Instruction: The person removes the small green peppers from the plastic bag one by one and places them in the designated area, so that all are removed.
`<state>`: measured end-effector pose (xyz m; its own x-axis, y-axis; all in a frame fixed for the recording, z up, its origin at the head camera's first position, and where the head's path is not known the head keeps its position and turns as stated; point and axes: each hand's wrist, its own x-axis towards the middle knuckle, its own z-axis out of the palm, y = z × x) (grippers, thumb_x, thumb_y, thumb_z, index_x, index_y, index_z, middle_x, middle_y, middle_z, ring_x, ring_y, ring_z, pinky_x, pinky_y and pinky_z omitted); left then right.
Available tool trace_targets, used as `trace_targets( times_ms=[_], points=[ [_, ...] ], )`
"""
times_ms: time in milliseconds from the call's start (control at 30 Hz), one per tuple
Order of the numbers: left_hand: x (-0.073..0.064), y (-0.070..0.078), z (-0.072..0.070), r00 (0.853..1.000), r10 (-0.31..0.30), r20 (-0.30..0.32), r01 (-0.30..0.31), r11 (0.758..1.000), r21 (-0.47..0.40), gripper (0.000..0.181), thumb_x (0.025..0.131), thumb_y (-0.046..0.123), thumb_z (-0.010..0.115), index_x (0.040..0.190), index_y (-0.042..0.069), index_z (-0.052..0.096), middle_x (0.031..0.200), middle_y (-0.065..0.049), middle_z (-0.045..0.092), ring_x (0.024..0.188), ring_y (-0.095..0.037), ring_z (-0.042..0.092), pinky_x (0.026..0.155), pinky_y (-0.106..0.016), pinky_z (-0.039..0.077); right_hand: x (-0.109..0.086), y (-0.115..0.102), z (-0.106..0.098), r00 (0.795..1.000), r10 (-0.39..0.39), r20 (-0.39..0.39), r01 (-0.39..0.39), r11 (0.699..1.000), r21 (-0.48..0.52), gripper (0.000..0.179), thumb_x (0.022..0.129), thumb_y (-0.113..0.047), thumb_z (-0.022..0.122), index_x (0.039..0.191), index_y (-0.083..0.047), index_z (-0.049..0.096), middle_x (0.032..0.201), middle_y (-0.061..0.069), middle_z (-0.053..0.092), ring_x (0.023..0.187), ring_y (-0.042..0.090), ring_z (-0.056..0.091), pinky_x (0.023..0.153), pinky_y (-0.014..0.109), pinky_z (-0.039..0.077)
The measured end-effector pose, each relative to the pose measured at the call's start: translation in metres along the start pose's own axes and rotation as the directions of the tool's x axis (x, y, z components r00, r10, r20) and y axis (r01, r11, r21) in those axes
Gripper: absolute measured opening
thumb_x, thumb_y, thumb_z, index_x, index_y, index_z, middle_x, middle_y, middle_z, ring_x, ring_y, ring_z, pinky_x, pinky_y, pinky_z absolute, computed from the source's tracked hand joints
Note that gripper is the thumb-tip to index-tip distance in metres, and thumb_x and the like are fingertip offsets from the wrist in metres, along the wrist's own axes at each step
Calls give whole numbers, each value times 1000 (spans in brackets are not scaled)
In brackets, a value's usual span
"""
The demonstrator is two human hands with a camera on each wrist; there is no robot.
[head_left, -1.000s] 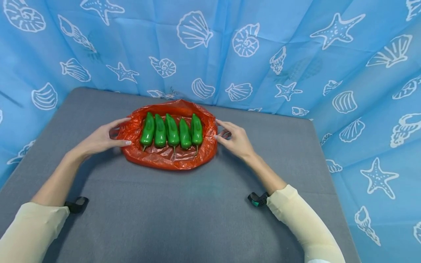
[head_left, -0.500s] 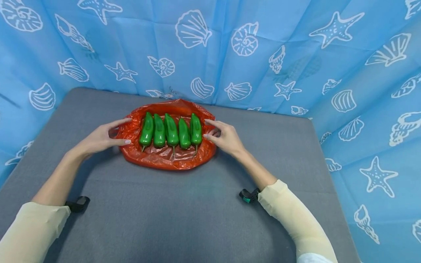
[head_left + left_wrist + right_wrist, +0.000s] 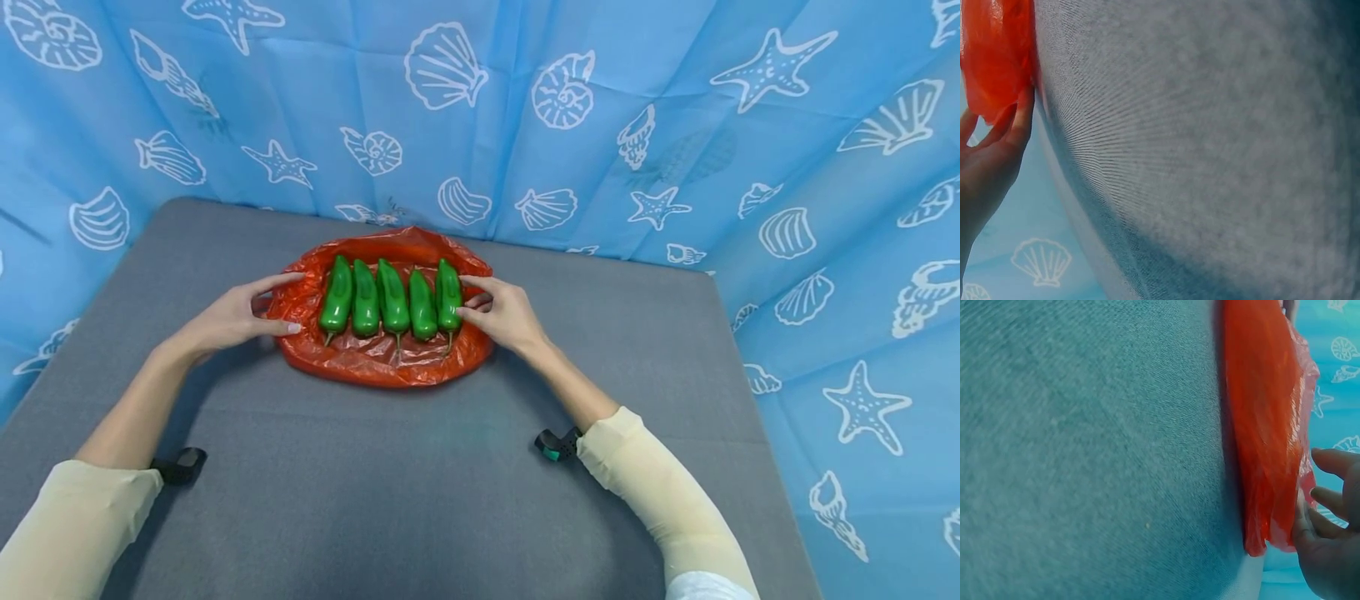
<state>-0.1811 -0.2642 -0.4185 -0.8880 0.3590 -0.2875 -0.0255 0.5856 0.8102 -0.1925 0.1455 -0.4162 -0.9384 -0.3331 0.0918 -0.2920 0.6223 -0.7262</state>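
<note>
- Because the right hand (image 3: pixel 504 315) lies over the right end of the red bag (image 3: pixel 375 379), it is nearer the rightmost green pepper (image 3: pixel 449 298), last in a row of five inside.
- That pepper's long axis runs front to back, stem nearest; right thumb and forefinger, spread apart, meet its right side.
- The left hand (image 3: pixel 234 315), fingers parted, touches the bag's opposite end.

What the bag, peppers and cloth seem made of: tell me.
Bag: likely thin, glossy plastic film, given its crinkles and translucence. Peppers: smooth, with glossy highlights; real or plastic, I can't tell. Cloth: matte woven fabric, apparently; fine weave shows.
</note>
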Motion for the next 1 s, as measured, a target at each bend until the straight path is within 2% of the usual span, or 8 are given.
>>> trace_targets(
  times_ms=[200, 467, 600, 733, 867, 1000],
  points=[
    [0, 1, 0, 1000, 1, 13, -1, 1000, 7, 90, 89, 29, 75, 160, 22, 20, 160, -27, 17, 139, -50, 29, 105, -69, 32, 0, 0, 4, 999, 29, 40, -28, 999, -29, 53, 87, -19, 78, 136, -7, 61, 110, 13, 72, 92, 21, 71, 81, 30, 58],
    [-1, 3, -1, 999, 21, 42, -22, 999, 42, 84, 88, 28, 75, 157, 18, 29, 160, -26, 18, 142, -50, 21, 106, -72, 25, 1, 1, 9, 997, 34, 74, -29, 997, -67, 60, 86, -24, 80, 140, -9, 57, 111, 11, 72, 97, 19, 69, 84, 31, 57],
    [-2, 5, -1, 998, 20, 57, -22, 999, 35, 84, 88, 28, 75, 158, 19, 28, 160, -26, 17, 142, -49, 21, 106, -73, 26, 2, 0, 13, 994, 39, 102, -31, 996, -84, 64, 86, -24, 80, 143, -10, 55, 111, 10, 72, 99, 18, 69, 86, 31, 56],
    [-2, 6, 0, 997, 21, 73, -24, 999, 41, 87, 89, 29, 75, 158, 17, 25, 158, -30, 19, 137, -48, 28, 105, -71, 29, 2, -1, 16, 992, 34, 122, -21, 994, -111, 66, 86, -25, 80, 145, -10, 52, 113, 9, 72, 101, 17, 68, 88, 33, 55],
    [-2, 7, 0, 996, 20, 85, -25, 998, 54, 89, 89, 32, 75, 159, 16, 23, 156, -32, 20, 134, -48, 31, 105, -71, 29, 2, -2, 18, 992, 18, 126, 0, 990, -143, 70, 85, -26, 80, 147, -10, 49, 124, 10, 67, 101, 19, 66, 88, 35, 54],
    [0, 7, 0, 997, 5, 76, -9, 999, 50, 89, 88, 31, 75, 159, 17, 23, 158, -32, 18, 139, -50, 25, 106, -73, 24, 2, -2, 20, 993, -7, 122, 29, 984, -176, 73, 85, -26, 80, 148, -8, 48, 141, 11, 57, 118, 23, 60, 100, 36, 49]
  ],
)
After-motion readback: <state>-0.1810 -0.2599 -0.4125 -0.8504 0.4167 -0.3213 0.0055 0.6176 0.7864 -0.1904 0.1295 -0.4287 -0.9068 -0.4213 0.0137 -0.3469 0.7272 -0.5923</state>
